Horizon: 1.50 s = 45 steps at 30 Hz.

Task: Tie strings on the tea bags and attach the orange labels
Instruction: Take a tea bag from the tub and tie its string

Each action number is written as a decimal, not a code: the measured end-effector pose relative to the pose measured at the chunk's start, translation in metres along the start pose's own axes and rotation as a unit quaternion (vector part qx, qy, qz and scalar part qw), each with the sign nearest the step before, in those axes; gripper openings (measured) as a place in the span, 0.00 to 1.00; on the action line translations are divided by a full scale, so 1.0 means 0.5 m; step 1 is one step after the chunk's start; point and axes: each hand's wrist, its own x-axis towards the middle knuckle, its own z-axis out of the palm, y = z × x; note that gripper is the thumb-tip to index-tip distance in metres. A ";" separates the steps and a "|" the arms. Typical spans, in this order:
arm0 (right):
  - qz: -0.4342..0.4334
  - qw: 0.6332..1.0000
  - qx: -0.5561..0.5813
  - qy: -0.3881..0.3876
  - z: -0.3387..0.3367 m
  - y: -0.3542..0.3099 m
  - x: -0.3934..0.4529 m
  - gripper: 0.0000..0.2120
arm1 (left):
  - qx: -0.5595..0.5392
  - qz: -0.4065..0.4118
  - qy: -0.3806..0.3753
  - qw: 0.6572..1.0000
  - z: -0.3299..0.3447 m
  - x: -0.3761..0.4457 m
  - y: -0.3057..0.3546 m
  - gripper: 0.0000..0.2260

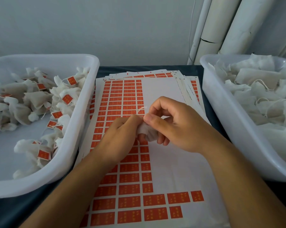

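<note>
Both hands meet over the middle of the label sheet [163,162], sharing one small white tea bag [146,131]. The right hand [176,127] is curled, its thumb and forefinger pinching the gathered top of the bag, where a thin pale string [141,109] sticks up, blurred; its other fingers fold loosely beneath the bag. The left hand [121,134] closes on the same bag from the sheet's left side, fingertips pressed against the right thumb, so the bag is mostly hidden between them and only its white lower part shows.

The label sheet lies on a dark table [209,109], topmost of a fanned stack of similar sheets [155,74]. Rows of orange labels [129,178] cover its left half and bottom rows; its upper right part is bare white.

Just left of the sheet stands a white tub [83,129] holding tied tea bags with orange tags [66,98]. Just right of the sheet is a second white tub [221,116], piled with flat white bags and loose strings [260,89]. Beyond the sheet's far right corner, pale pipes [221,27] rise against a grey wall
</note>
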 end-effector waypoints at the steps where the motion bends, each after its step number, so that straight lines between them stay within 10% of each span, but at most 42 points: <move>1: -0.002 1.000 0.002 -0.003 -0.001 0.000 -0.001 0.08 | -0.002 -0.012 0.009 1.000 0.000 -0.001 0.001 0.24; 10: -0.028 0.999 -0.019 -0.030 0.002 -0.002 -0.007 0.11 | -0.137 -0.070 0.069 0.986 0.002 0.006 0.001 0.12; 23: -0.056 0.986 -0.148 0.053 0.030 0.008 0.001 0.11 | -0.084 -0.112 0.066 0.988 -0.011 0.002 0.011 0.23; 28: -0.049 0.989 -0.124 0.070 0.027 0.009 0.004 0.10 | -0.045 -0.060 0.027 0.997 -0.021 -0.006 0.011 0.30; 36: -0.035 0.996 -0.026 0.083 0.011 0.008 0.006 0.02 | -0.051 0.087 -0.034 0.994 -0.014 0.015 0.013 0.14; 45: 0.020 0.994 0.058 0.086 0.009 -0.004 0.007 0.08 | -0.096 0.168 0.061 0.979 -0.001 0.005 -0.002 0.10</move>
